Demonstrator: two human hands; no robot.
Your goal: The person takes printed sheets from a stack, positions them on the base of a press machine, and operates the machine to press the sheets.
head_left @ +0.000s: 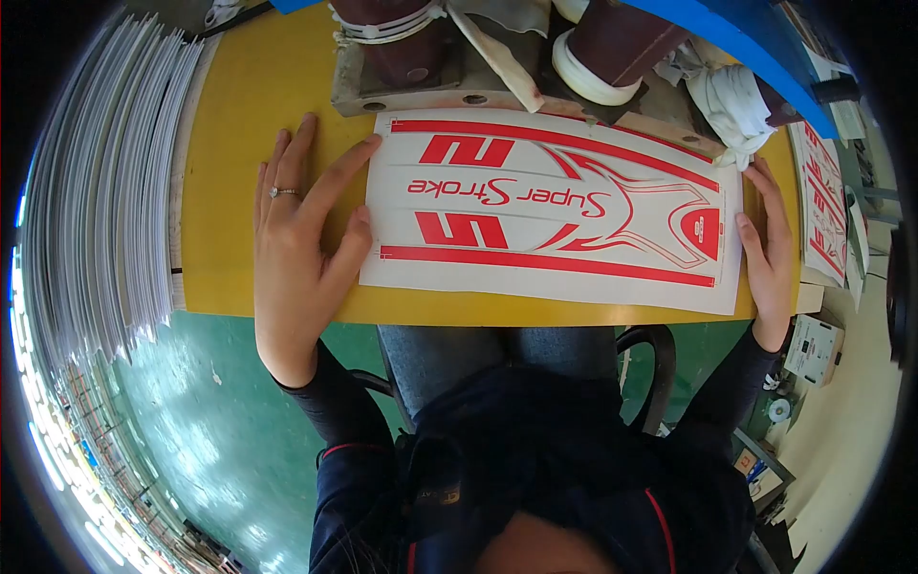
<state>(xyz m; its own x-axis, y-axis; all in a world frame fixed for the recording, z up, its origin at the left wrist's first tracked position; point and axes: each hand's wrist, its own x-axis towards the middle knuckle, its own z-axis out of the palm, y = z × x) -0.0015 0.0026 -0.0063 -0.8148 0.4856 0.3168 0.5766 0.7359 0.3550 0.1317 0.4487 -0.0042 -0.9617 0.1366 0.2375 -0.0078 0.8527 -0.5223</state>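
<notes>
A white printed sheet (564, 230) lies flat on the yellow table, with red stripes, large red characters and the words "Super Stroke" upside down from my side. At its left edge is my left hand (296, 225), fingers spread and a ring on one finger. The index fingertip and thumb touch or nearly touch that edge. My right hand (768, 244) is at the right edge, its thumb and index finger apart by the border. Both hands look open, fingers stretched out rather than wrapped round the sheet.
A metal base (478, 99) with dark red cylinders (622, 43) and cloth wrappings stands just beyond the sheet. The blue machine part (736, 38) overhangs at upper right. A tall paper stack (105, 191) stands left on the yellow table (220, 220). Another red-printed sheet (820, 206) is far right.
</notes>
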